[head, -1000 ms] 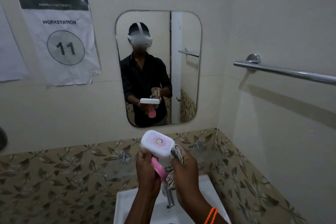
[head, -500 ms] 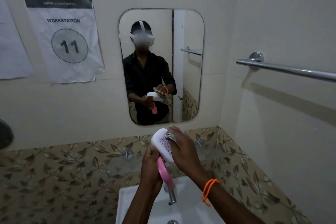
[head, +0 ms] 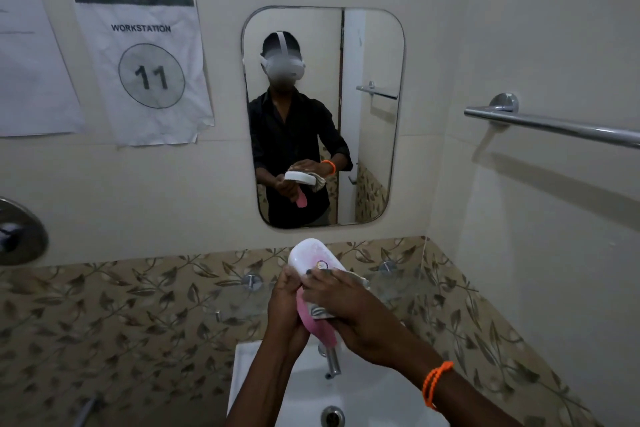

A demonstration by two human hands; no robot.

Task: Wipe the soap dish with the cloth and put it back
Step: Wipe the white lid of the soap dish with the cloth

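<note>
I hold a soap dish above the sink. Its white half (head: 311, 255) points up and away from me, and its pink half (head: 320, 329) hangs open below. My left hand (head: 285, 305) grips the dish from the left side. My right hand (head: 346, 302) lies across the white half and presses a crumpled pale cloth (head: 323, 311) against it. Most of the cloth is hidden under my right palm. An orange bead band (head: 437, 383) is on my right wrist.
A white sink (head: 256, 392) with a chrome tap (head: 331, 362) is right below my hands. A glass shelf (head: 239, 300) is fixed to the leaf-patterned tiles behind them. A mirror (head: 367, 114) hangs above, a towel bar (head: 554, 125) at the right, paper signs at the left.
The dish has turned in my left hand, and my right hand with the cloth has slid across the white half. The camera view has shifted slightly right and down.
</note>
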